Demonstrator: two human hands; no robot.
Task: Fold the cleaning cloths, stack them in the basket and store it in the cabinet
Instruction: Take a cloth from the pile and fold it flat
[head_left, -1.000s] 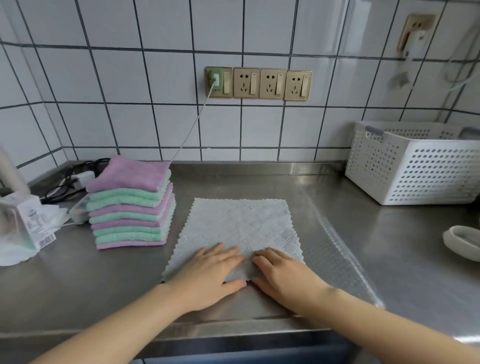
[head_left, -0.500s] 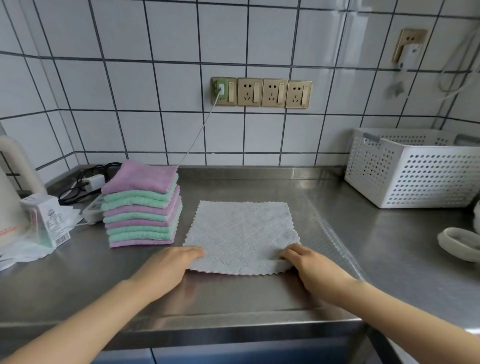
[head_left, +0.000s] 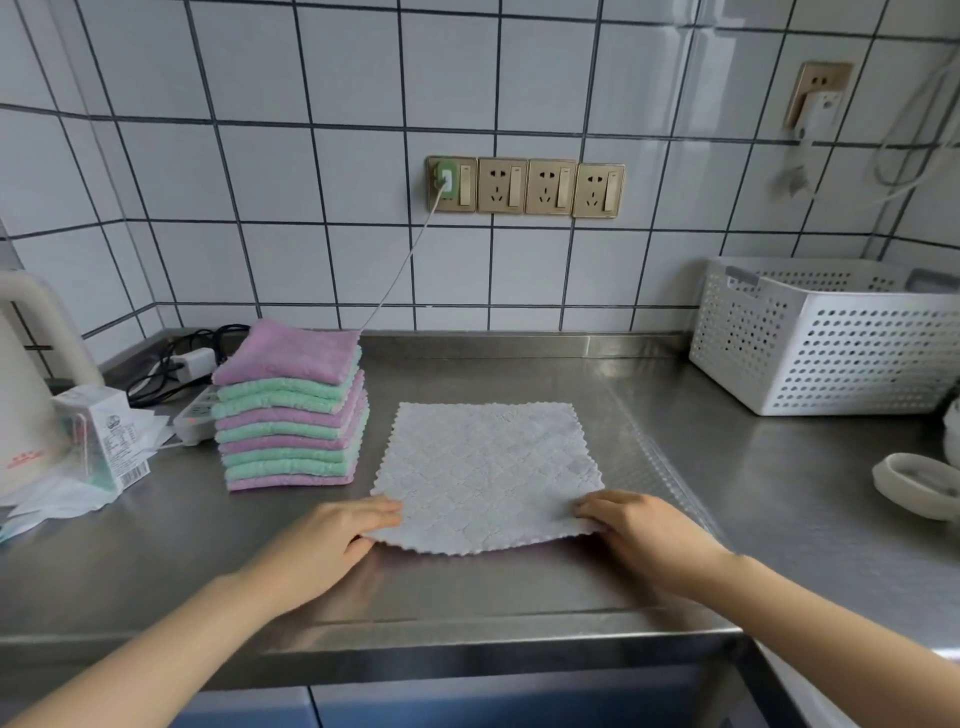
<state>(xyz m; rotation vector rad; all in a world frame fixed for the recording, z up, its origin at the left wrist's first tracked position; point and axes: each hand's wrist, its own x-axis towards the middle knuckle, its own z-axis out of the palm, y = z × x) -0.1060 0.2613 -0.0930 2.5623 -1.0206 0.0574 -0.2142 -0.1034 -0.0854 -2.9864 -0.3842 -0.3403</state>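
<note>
A grey cloth (head_left: 485, 470) lies flat on the desk (head_left: 769, 493). The left hand (head_left: 332, 540) and right hand (head_left: 647, 538) pinch its near corners, beside a stack (head_left: 291, 408); basket (head_left: 831, 338) far right.

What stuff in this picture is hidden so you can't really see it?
Head view only:
- Inside of the white basket: its own walls hide it, and the right edge cuts it off.
- Small print on the box: too small to read.
- Kettle: cut off by the left edge.
- Fingertips of left hand and right hand: tucked under the grey cloth.
</note>
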